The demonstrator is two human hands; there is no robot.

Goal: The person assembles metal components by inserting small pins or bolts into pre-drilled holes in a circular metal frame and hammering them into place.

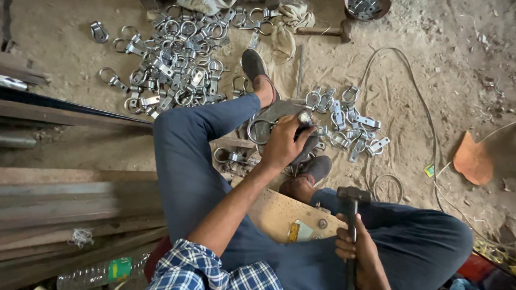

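My left hand (284,142) grips a metal ring clamp (267,125) and holds it down on a steel block between my feet. My right hand (358,251) is closed around the handle of a black hammer (351,200), whose head is raised above my right knee. Both legs are in blue trousers, with dark shoes (253,66) on the sandy floor. A small heap of shiny clamps (350,123) lies just right of my left hand. A wooden board (281,212) sits under my legs.
A large pile of ring clamps (176,61) lies at the top left. Long steel bars and planks (57,200) run along the left side. A second hammer (322,31) lies at the top, near a bowl of parts (367,0). A plastic bottle (98,275) rests bottom left; a wire (425,114) loops on the right.
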